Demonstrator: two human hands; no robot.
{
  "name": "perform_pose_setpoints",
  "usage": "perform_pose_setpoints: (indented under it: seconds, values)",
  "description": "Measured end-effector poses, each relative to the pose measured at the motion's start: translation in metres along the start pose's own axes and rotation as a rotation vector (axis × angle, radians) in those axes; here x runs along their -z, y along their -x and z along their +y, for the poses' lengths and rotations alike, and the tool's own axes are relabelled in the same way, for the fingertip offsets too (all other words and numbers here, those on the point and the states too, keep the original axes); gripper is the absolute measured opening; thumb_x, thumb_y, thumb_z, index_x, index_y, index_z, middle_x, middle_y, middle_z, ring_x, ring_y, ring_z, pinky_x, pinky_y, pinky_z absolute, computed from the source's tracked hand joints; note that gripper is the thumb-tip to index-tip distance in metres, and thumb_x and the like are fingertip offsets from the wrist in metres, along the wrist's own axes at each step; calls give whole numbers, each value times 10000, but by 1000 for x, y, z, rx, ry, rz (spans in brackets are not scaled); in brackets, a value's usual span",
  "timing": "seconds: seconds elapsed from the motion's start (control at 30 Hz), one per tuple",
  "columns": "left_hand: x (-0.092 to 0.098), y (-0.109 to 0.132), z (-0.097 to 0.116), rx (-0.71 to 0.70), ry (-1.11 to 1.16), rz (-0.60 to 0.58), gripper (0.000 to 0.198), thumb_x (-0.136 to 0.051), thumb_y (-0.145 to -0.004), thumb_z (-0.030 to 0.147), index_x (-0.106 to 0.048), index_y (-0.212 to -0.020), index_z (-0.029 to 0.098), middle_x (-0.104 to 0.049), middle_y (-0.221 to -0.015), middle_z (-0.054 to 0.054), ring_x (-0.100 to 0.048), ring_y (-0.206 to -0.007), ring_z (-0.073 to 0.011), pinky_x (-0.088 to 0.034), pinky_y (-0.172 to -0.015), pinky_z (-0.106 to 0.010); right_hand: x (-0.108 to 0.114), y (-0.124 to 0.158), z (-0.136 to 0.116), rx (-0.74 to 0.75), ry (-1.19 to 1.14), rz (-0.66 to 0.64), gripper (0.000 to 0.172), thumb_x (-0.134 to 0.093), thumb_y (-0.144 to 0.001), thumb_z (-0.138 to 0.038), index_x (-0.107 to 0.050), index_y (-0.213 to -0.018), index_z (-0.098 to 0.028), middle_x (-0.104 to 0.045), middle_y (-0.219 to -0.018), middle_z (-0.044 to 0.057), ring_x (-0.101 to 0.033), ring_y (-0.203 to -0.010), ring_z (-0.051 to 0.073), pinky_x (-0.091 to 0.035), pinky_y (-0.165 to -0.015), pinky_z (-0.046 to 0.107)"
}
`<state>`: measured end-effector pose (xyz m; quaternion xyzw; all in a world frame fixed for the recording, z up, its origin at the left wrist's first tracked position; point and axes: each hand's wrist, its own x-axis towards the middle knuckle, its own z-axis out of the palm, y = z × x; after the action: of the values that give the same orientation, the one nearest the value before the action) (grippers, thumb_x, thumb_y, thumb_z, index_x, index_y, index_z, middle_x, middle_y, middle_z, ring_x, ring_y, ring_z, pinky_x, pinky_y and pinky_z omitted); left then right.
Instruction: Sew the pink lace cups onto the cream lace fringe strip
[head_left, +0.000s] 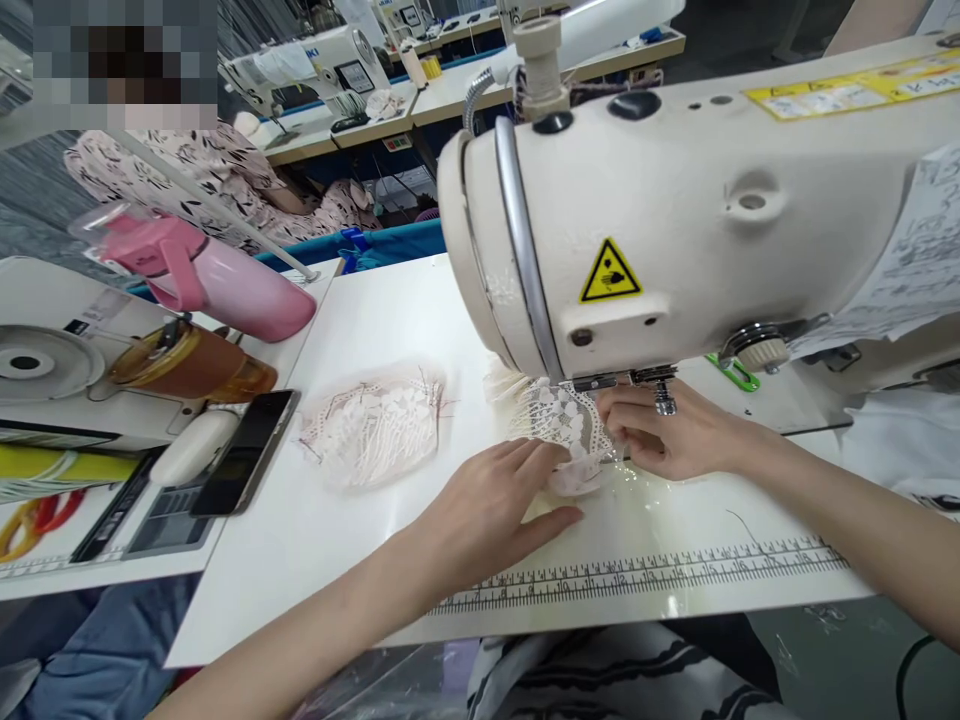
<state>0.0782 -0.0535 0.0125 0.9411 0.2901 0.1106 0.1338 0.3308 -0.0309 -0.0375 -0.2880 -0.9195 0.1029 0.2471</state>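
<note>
A piece of white lace fabric (564,415) with pale ruffled edging lies under the head of the sewing machine (660,220). My left hand (510,500) rests on its near edge, fingers stretched over the fabric and thumb apart. On the other side, my right hand (667,430) has its fingers curled and pinched at the lace's right edge, close to the needle area. The machine head partly covers the far part of the lace and the right fingertips. A second lace piece (375,425) with loose dark threads lies flat on the table to the left.
A printed ruler (637,575) runs along the table's front edge. Leftward are a phone (247,450), a white mouse-shaped object (193,447), an amber cup (195,365) and a pink bottle (225,275). A green thread snipper (735,372) lies behind my right hand. Another person sits beyond the table.
</note>
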Motion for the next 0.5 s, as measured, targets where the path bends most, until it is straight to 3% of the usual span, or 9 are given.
perform_pose_setpoints:
  seconds: [0.1, 0.27, 0.4, 0.5]
  values:
    - [-16, -15, -10, -108, -126, 53, 144, -482, -917, 175, -554, -1041, 161, -628, -802, -29, -587, -701, -164, -472, -614, -282, -1, 0, 0, -4, -39, 9, 152, -435, -732, -79, -495, -805, -198, -581, -882, 24, -451, -663, 123, -313, -601, 264]
    - [-38, -21, -14, -284, -348, 318, 212, -411, -891, 18, -571, -834, 146, -508, -585, 21, -429, -528, -123, -317, -512, -269, -2, 2, -1, -2, -12, -21, 191, -448, -752, -81, -513, -887, -198, -591, -918, 36, -493, -714, 138, -342, -630, 275]
    - [-41, -18, -14, -266, -322, 345, 208, -409, -874, 15, -572, -836, 139, -502, -582, 21, -411, -530, -128, -300, -506, -280, -6, 0, -5, -19, 98, -36, 255, -497, -856, -226, -483, -1109, -194, -603, -1094, 73, -533, -768, 162, -370, -632, 296]
    - [-43, -17, -16, -216, -240, 341, 194, -421, -849, 30, -576, -850, 148, -521, -599, 17, -426, -537, -131, -317, -516, -279, -14, -4, -9, 23, 163, 1, 268, -497, -914, -395, -481, -1085, -189, -613, -1106, 68, -554, -881, 183, -414, -695, 318]
